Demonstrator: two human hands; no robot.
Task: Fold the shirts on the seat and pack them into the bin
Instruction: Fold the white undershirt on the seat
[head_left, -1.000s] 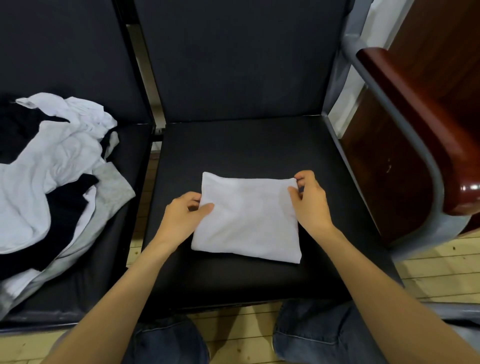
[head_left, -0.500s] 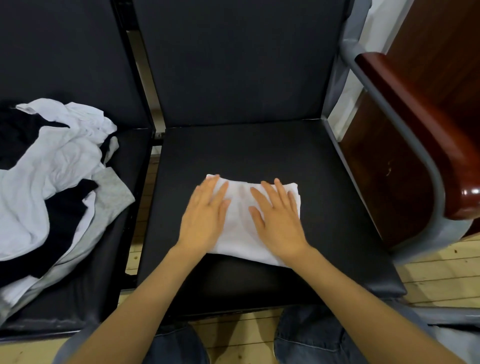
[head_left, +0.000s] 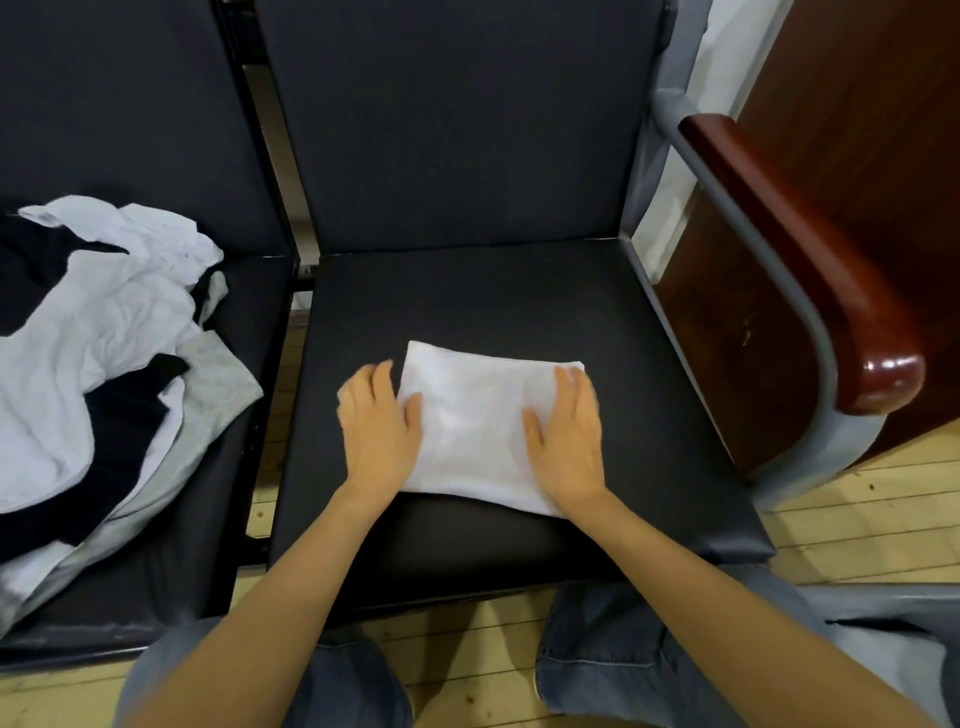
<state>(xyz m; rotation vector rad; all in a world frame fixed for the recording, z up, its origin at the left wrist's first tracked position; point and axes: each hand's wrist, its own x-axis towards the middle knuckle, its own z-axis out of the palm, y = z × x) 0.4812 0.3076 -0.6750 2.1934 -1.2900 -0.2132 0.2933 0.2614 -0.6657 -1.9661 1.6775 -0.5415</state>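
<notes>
The folded white shirt (head_left: 472, 415) lies as a compact rectangle on the black seat (head_left: 467, 291), directly under and between both hands. The left hand (head_left: 376, 431) rests flat across its left edge, partly on the cloth and partly on the seat; it is a little blurred, but the fingers look straight. The right hand (head_left: 569, 436) lies flat on the shirt's right part, fingers extended and palm down. Neither hand grips anything; both appear to be pressing the fold flat.

The shirt looks light, soft and limp, so the stacked layers would likely sag or slide open if lifted by one corner. A safer hold is probably from both side edges at once, fingers slipped beneath and thumbs on top, keeping the bundle level.

Well out beyond the left hand, on the neighbouring seat (head_left: 171, 582), sits a loose pile of shirts (head_left: 93, 364) in white, black and grey, not yet folded. Beyond the right hand, a glossy wooden armrest (head_left: 810, 260) on a grey frame runs along the seat's side and could hinder a carry that way. The bin is not in view, so its direction cannot be told. Below the wrists, the person's jeans (head_left: 597, 649) show over a wooden floor (head_left: 857, 519).
</notes>
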